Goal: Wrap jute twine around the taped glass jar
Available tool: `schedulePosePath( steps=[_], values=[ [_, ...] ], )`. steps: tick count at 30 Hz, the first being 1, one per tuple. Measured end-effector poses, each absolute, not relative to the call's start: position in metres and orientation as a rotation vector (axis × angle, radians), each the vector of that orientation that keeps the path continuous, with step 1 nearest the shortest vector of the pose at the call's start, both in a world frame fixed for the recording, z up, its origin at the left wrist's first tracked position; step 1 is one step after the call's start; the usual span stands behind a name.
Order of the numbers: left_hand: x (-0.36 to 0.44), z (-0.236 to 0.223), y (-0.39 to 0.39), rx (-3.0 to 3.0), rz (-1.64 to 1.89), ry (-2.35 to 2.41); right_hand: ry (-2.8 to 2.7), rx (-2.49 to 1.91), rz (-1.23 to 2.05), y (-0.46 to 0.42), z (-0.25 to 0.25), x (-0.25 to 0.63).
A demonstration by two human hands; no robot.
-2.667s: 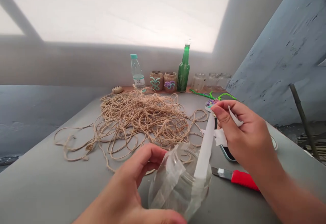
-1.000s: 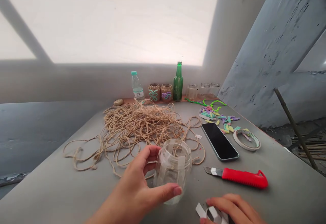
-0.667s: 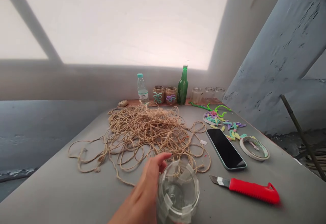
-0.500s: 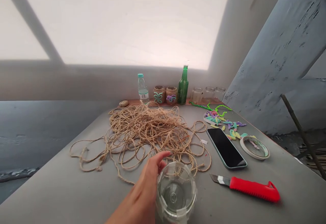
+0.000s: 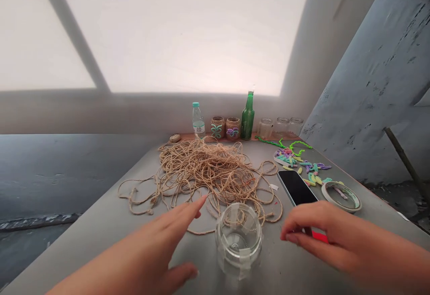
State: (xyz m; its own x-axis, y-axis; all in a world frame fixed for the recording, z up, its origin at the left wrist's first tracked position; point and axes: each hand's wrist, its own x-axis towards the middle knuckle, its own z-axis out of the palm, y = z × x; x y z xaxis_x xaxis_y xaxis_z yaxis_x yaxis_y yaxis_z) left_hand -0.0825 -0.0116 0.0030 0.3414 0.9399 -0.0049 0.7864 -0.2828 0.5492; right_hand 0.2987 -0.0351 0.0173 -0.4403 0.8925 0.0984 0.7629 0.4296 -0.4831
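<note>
- On my head feed, the clear glass jar (image 5: 238, 241) stands on the grey tabletop (image 5: 107, 214) between my two hands, touching neither; strips of whitish tape (image 5: 239, 214) run down its side.
- Its long axis looks upright, with the open mouth facing up towards the camera.
- The left hand (image 5: 144, 241) lies to the jar's left, with its fingers (image 5: 188, 210) spread apart and empty, pointing right towards the jar. From those fingertips, the jar lies right and towards me.
- The right hand (image 5: 336, 237) comes in from the right, with its fingers (image 5: 298, 230) loosely curled and slightly apart, clamped on nothing I can see. From those fingertips, the jar lies left.
- I read the left hand as slightly nearer the jar, but it's a close call.
- Just beyond the left fingertips is a big tangle of jute twine (image 5: 208, 169).
- Under the right fingers, the red handle of a utility knife (image 5: 319, 237) shows. I can't tell whether they touch it.
- Beyond those fingers are a black smartphone (image 5: 295, 185) and a roll of clear tape (image 5: 341, 196).
- Well beyond all the fingers, against the wall, are a green glass bottle (image 5: 247, 118), a water bottle (image 5: 198, 120) and twine-wrapped jars (image 5: 225, 127).
</note>
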Motion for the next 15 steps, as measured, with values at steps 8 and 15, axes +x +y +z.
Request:
schedulePosePath(
  steps=[8, 15],
  values=[
    [-0.136, 0.007, 0.041, 2.142, 0.542, 2.015, -2.293, -1.509, 0.41, 0.063, -0.008, 0.252],
    [-0.16, -0.012, 0.026, 2.106, 0.589, 2.185, -2.354, -1.485, 0.458, 0.047, -0.022, 0.261]
  ],
)
